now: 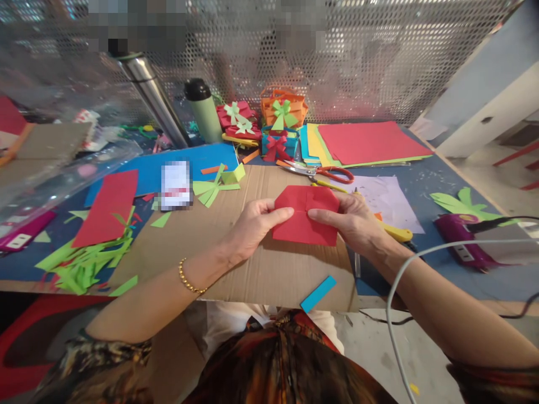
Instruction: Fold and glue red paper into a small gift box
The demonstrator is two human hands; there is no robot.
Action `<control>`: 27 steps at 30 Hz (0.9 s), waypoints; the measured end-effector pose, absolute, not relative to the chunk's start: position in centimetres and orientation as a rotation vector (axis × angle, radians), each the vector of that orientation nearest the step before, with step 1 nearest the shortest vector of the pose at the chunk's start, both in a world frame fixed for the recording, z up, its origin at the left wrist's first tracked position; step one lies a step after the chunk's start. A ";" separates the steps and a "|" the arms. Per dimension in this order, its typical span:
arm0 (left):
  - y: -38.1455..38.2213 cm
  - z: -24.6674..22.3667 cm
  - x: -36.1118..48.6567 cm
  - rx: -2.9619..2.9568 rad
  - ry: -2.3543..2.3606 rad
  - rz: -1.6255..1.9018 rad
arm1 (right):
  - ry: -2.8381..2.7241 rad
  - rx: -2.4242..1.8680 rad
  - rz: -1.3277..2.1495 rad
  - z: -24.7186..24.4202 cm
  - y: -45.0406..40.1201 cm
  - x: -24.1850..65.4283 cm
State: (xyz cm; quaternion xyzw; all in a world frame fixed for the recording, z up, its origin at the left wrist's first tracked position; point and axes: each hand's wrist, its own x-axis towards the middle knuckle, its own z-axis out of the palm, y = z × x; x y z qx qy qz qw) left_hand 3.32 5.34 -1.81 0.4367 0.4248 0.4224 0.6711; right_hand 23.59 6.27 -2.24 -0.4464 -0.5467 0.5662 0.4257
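A folded piece of red paper (305, 227) with cut-off upper corners is held up over the cardboard sheet (252, 275). My left hand (256, 224) grips its left edge, thumb on the front and fingers behind. At the right edge my right hand (353, 219) pinches it the same way; both thumbs point toward the middle. The fingertips behind the paper are hidden. Below the paper, near the cardboard's front edge, lies a blue paper strip (318, 293). Orange-handled scissors (315, 170) rest just beyond the paper.
A yellow cutter (396, 231) lies by my right wrist. Green paper scraps (92, 261) pile up at left. Folded paper bags with bows (283, 115), a green bottle (204, 112) and a steel flask (155, 98) stand at the back. A white cable (393, 297) loops over my right forearm.
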 end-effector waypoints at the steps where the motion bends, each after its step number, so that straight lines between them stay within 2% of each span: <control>1: 5.4 -1.8 3.2 0.995 0.967 0.958 | -1.373 -1.117 1.393 -2.2 6.3 23.7; 18: 5.7 -1.1 3.4 0.972 0.962 1.051 | -1.190 -1.011 1.501 -2.4 6.6 23.3; 27: 5.7 -1.4 3.3 0.959 0.985 1.185 | -1.247 -1.000 1.379 -3.0 6.7 23.2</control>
